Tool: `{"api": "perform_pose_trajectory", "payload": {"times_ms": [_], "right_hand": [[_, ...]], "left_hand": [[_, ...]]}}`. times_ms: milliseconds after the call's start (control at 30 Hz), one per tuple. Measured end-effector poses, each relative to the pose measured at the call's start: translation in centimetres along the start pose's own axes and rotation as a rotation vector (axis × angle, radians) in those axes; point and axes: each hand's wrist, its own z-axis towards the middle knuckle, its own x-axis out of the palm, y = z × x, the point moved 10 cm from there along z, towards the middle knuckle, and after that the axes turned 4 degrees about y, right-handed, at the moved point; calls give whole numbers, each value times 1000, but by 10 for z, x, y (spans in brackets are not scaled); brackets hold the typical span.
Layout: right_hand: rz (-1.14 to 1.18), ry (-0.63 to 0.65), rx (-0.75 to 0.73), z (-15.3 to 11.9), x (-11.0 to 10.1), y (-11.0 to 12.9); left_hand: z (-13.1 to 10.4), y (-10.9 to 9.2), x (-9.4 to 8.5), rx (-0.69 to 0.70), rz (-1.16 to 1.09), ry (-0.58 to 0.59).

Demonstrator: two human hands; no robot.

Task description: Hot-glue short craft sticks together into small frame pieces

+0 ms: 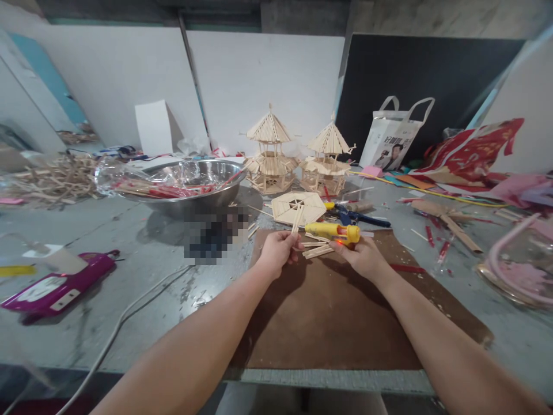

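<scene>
My left hand (280, 251) is closed on a few thin wooden sticks (297, 218) that point up and away from me. In my right hand (362, 257) is a yellow hot glue gun (332, 232), its nozzle turned left toward those sticks and a small red light glowing on it. More loose wooden sticks (317, 251) lie on the brown mat (328, 323) between my hands. Just beyond them rests a flat hexagonal stick panel (285, 208) with an opening in its middle. Fingertips of both hands are partly hidden.
Two stick pagodas (270, 155) (329, 158) stand at the back. A steel bowl (181, 202) holds plastic-wrapped sticks. Blue-handled pliers (363, 217) lie beyond the glue gun. A purple power strip (64, 288) sits left, its cable (125, 314) crossing the table. A white bag (389, 138) stands back right.
</scene>
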Motion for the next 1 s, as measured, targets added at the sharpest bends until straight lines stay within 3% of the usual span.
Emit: {"api": "perform_pose_trajectory", "payload": {"times_ms": [300, 1000], "right_hand": [[-106, 17, -25, 0, 2, 6], [-47, 49, -33, 1, 5, 7]], "left_hand": [[1, 0, 1, 12, 29, 9], [0, -2, 3, 19, 56, 23]]}}
